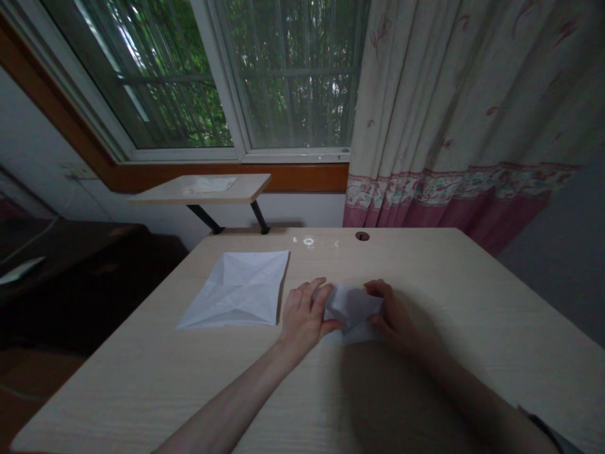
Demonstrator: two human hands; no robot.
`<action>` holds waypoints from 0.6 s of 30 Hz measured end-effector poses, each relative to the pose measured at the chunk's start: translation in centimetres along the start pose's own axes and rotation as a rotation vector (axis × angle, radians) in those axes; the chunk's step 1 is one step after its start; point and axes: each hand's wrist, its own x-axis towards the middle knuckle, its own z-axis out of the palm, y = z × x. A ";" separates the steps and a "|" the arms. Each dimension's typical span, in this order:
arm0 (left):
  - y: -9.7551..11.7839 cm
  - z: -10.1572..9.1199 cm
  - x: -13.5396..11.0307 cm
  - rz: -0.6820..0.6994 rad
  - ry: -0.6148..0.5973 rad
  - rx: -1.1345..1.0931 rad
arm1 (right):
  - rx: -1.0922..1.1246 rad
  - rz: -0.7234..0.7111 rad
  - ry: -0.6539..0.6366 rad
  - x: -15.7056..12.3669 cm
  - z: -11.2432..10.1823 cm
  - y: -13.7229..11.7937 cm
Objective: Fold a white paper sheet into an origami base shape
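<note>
Left hand (303,312): partly spread at left edge of folded white paper (354,302), cannot tell if pinching | Right hand (394,318): pinching right edge | Paper position: on wood-grain desktop (189,394), right of creased white sheet (239,291) | Room to move: rightward to desktop side edge, forward to cable grommet (362,236) near rear edge

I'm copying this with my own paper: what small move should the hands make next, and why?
Probably press the smaller paper flatter: the left hand and right hand are at its opposite sides, and its surface looks uneven, though shadow hides some detail.
</note>
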 end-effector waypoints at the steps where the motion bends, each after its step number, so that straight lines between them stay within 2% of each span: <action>1: -0.1 0.0 0.0 -0.009 0.002 0.001 | 0.022 -0.013 -0.042 0.2 -0.1 0.0; 4: -0.4 0.0 0.2 -0.023 0.009 -0.007 | 0.057 0.005 -0.113 0.8 -0.7 -0.6; 10: -0.7 0.3 0.0 -0.052 0.037 -0.044 | 0.048 0.007 -0.152 1.0 -2.0 -1.8; 14: -0.8 0.3 0.0 -0.126 0.048 -0.078 | -0.001 0.044 -0.129 0.8 -2.0 -1.6; 18: -0.8 0.2 0.2 -0.202 0.072 -0.118 | -0.023 0.043 -0.040 0.5 -1.4 -1.3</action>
